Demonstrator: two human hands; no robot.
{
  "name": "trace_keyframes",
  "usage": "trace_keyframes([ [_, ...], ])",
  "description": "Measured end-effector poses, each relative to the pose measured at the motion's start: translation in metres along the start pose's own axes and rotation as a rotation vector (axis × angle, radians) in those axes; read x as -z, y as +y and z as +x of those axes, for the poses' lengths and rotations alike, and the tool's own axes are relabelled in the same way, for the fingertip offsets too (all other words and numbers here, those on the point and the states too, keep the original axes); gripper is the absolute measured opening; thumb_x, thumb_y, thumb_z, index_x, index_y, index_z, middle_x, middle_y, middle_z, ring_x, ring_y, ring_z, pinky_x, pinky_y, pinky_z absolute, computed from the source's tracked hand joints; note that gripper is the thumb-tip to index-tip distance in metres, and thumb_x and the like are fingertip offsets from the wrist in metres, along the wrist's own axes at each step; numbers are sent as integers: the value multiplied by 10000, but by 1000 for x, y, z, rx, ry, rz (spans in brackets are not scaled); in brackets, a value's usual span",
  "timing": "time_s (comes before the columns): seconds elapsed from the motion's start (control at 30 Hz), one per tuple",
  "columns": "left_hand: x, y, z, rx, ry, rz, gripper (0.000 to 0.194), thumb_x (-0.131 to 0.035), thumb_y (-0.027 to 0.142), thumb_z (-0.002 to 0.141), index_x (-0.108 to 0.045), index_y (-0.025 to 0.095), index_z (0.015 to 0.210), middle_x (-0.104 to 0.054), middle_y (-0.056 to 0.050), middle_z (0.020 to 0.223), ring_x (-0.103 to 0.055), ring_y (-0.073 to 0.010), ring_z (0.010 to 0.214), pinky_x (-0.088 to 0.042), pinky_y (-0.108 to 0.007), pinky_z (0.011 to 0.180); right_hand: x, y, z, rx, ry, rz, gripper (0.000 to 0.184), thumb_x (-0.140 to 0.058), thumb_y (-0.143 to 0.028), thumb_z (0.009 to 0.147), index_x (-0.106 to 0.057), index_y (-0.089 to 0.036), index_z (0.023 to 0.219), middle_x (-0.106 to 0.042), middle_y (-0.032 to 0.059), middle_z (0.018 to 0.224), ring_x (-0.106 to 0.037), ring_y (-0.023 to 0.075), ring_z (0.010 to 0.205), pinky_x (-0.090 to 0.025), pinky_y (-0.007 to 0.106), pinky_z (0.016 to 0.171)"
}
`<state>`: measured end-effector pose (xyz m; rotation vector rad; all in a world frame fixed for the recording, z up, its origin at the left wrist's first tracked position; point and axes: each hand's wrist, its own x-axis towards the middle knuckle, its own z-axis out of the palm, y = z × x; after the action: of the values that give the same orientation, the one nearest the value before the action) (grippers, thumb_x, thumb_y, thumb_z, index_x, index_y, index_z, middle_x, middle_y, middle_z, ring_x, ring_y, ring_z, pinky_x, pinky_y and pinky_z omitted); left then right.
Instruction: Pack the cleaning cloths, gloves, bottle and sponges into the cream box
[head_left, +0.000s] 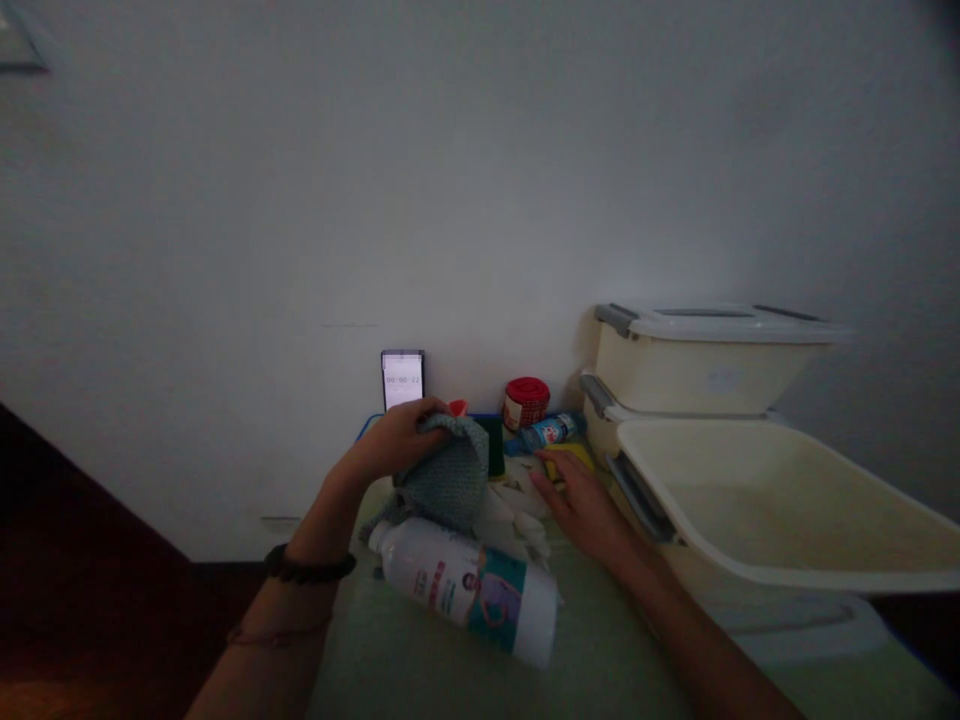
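Observation:
My left hand (409,437) pinches the top edge of a grey-green cloth (450,482), which hangs from the fingers behind a white bottle. That bottle (469,590), with a teal and purple label, lies on its side on the table. My right hand (581,500) is open, fingers apart, beside a yellow sponge (568,461) and close to some white gloves (517,512). Whether its fingertips touch either one, I cannot tell. A blue-labelled clear bottle (551,432) lies just beyond the right hand. A dark green scouring pad (495,447) shows partly behind the cloth.
A phone (403,380) showing a timer leans on the wall. A red roll (526,402) stands at the back, near a small red item (457,408). On the right are an open white bin (750,577) and a lidded box (705,370) behind it.

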<state>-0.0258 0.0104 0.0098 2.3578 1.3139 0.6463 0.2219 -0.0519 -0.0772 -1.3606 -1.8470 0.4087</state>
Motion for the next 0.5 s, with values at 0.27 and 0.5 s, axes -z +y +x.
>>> trace_keyframes([
  [0.27, 9, 37, -2, 132, 439, -84, 318, -516, 419, 783, -588, 168, 963, -670, -52, 876, -615, -235, 827, -474, -335, 723, -5, -16, -1, -24, 51, 209, 386, -365, -429, 909, -557, -169, 1120, -611, 129, 1130, -558, 232, 1079, -420, 428, 945],
  [0.5, -8, 23, -1, 122, 27, -188, 507, -584, 415, 755, -488, 172, 1190, -639, -119, 1043, -613, -253, 918, -498, -365, 737, -16, -31, -6, -91, 108, 387, 565, -370, -431, 905, -201, -213, 1398, -394, 154, 1387, -500, 212, 1181, -434, 410, 952],
])
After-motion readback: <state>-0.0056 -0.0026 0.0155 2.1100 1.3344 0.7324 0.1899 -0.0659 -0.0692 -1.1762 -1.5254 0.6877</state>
